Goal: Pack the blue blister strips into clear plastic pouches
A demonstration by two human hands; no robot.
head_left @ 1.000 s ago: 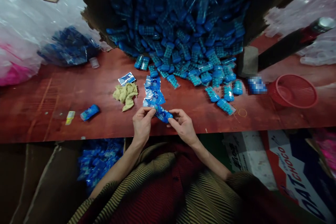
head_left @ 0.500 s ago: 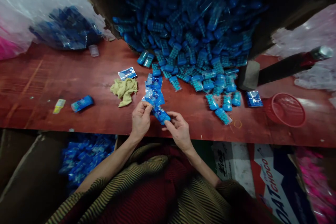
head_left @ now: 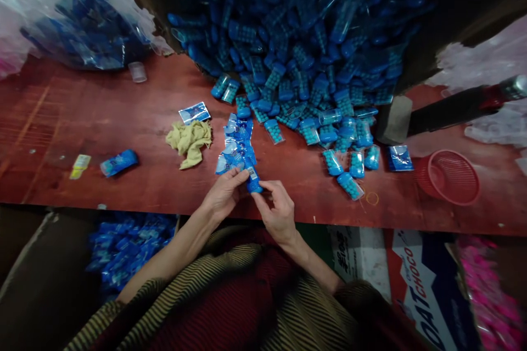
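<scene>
My left hand (head_left: 224, 193) and my right hand (head_left: 276, 211) meet at the near edge of the red table (head_left: 123, 175), both pinching a small blue container (head_left: 252, 180) wrapped in clear plastic. A short pile of blue plastic sachets (head_left: 237, 145) lies just beyond the fingers. Further back, a big heap of blue capped containers (head_left: 304, 66) spills out of a dark cardboard box onto the table.
A crumpled yellow cloth (head_left: 189, 140) and one sachet (head_left: 194, 113) lie left of the pile. A lone blue container (head_left: 119, 162) lies further left. A red mesh basket (head_left: 450, 175) and a mallet (head_left: 415, 118) are on the right. A carton of blue packets (head_left: 123, 247) sits below the table.
The blue container has been turned upright between my fingers and my hands have drawn closer together. The camera view has shifted slightly.
</scene>
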